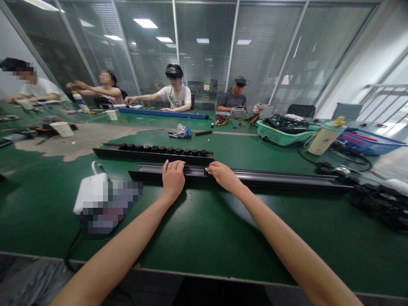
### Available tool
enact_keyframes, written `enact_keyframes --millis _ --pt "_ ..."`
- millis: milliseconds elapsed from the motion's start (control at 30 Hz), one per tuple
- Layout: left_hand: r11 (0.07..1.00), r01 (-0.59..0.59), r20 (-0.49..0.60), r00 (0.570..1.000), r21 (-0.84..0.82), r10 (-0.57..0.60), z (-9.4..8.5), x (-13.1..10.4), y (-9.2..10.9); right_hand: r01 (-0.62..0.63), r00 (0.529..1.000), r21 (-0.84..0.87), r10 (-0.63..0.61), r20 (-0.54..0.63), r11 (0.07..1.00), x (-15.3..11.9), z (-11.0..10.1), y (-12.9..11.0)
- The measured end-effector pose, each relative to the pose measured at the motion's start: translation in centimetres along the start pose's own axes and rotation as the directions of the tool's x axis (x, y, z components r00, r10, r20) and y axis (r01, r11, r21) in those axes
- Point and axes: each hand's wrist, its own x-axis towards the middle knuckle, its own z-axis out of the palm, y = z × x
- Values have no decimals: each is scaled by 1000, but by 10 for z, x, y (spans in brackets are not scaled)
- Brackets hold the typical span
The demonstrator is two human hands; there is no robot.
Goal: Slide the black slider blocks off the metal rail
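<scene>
A long black channel-shaped rail (280, 180) lies crosswise on the green table in front of me. My left hand (174, 179) is closed over the rail left of its middle, its fingers wrapped over the far side. A little to the right, my right hand (225, 176) pinches with thumb and fingertips at the rail's groove. Whatever those fingertips hold is dark and too small to make out. Just behind lies a second, shorter black rail (143, 156) with a row of several small black round parts (170, 150) standing in it.
A white charger (92, 191) and a blurred-out flat item (110, 210) lie at left. Black parts (382, 204) are heaped at right, near a cream bottle (327, 138) and a green basket (277, 134). Several people sit across the table; one touches a blue rail (162, 113).
</scene>
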Motion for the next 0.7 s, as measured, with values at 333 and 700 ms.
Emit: enact_keyframes --millis 333,700 --pt "1000 -5 -29 1000 -21 5 4 2 1 22 1000 3 -22 -22 1000 -19 -16 22" --pt "998 12 -22 1000 -60 -13 5 4 3 -22 987 -89 8 -158 996 -35 5 19"
